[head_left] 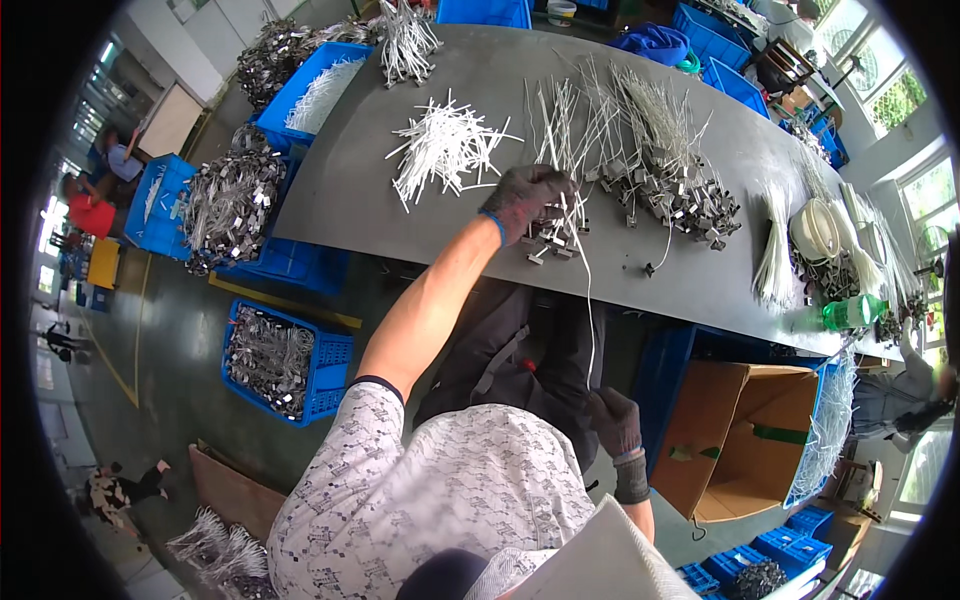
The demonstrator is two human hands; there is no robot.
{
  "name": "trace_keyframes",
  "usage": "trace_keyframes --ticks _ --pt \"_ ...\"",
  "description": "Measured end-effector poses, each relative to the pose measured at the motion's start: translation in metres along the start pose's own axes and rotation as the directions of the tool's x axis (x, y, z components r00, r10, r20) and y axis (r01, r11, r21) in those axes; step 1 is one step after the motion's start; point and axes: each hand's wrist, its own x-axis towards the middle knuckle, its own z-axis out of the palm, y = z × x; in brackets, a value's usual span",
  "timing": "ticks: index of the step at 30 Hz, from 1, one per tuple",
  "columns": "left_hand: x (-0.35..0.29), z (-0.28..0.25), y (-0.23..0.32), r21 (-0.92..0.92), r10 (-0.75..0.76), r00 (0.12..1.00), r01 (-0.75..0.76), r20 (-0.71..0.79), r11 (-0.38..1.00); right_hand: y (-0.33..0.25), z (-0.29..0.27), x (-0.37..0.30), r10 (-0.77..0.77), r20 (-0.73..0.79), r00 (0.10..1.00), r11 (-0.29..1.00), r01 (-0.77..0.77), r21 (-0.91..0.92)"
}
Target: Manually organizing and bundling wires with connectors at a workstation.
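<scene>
I've got the left hand (530, 203) clutching a bunch of wires (563, 142) above the surface (350, 180), and the right hand (614, 421), below the edge, pinching one white cord's (590, 305) lower end!

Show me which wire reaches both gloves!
The long white wire, running from the left hand over the table edge down to the right hand. The other wires nearby don't cross that edge.
</scene>
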Motion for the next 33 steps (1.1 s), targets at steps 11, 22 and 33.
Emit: trace_keyframes --ticks 11,22,33 --pt "-0.043 0.035 -0.085 0.152 -0.154 0.932 0.108 0.328 0.982 -0.060 0.010 0.126 -0.399 -0.293 0.869 0.911 0.412 -0.016" --pt "-0.046 0.022 -0.114 0.440 0.203 0.978 -0.202 0.045 0.875 -0.077 0.044 0.200 -0.485 -0.220 0.847 0.873 0.451 -0.189" --pt "-0.001 -0.015 -0.094 0.053 -0.008 1.000 0.008 -0.008 0.999 -0.096 0.053 0.246 -0.455 -0.164 0.875 0.890 0.443 -0.106"
